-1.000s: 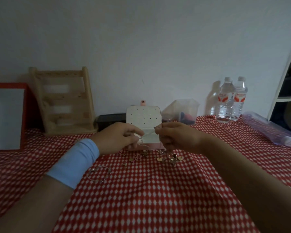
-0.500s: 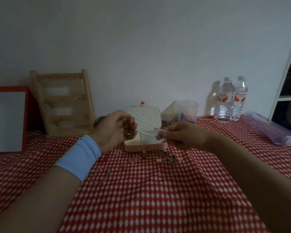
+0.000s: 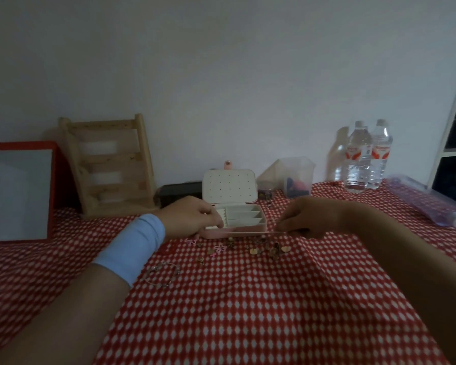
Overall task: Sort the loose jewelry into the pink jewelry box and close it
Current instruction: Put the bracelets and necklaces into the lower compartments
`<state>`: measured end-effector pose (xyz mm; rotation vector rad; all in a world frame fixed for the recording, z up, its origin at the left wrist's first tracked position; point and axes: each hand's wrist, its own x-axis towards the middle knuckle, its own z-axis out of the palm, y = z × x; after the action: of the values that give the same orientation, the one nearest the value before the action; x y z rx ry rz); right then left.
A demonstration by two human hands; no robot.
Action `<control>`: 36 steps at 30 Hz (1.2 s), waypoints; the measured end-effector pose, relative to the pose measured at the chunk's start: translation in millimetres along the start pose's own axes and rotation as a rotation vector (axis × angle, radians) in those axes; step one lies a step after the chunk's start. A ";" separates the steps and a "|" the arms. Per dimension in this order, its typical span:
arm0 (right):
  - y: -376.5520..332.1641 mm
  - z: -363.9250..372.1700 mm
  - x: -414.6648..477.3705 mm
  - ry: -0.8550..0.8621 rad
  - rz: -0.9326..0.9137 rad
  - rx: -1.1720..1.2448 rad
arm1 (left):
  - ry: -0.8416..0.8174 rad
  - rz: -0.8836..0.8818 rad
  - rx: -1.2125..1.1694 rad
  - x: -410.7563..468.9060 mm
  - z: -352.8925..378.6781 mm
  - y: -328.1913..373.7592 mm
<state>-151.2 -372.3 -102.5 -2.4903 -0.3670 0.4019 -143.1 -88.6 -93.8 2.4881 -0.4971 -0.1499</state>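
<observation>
I see pink jewelry box (image 3: 229,186) open on checked cloth (image 3: 248,312); right hand (image 3: 309,216) pinches thin chain (image 3: 253,232) stretched along box front; left hand (image 3: 188,219) curled at box's left end, grip unclear; loose jewelry (image 3: 261,249) just before box.

The tablecloth (image 3: 248,312) is showing red, with rows of small white diamonds running all over it. The jewelry box (image 3: 229,185) is glowing pink at its base and cream inside, its raised lid dotted with tiny dark holes. The flower charms (image 3: 219,248) are showing pink and the thin chain (image 3: 248,232) pale. The wristband (image 3: 132,246) is showing light blue, the mirror (image 3: 52,191) is wearing a red frame, and the water bottles (image 3: 357,156) are carrying red-and-white labels.
</observation>
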 end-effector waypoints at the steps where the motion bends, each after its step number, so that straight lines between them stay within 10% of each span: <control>1: 7.7 -6.1 -6.5 0.020 0.022 0.016 | -0.044 0.008 0.065 5.0 6.0 7.8; 25: 107.9 -45.6 -43.6 0.123 0.311 -0.325 | -0.209 0.190 0.285 85.0 102.2 95.6; 36: 67.9 -27.8 -23.6 0.269 0.029 -0.341 | -0.029 0.239 0.271 72.5 84.3 74.5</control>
<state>-151.2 -448.2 -115.8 -2.8374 -0.3097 0.0103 -117.8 -217.4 -119.7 2.6633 -0.8726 -0.0249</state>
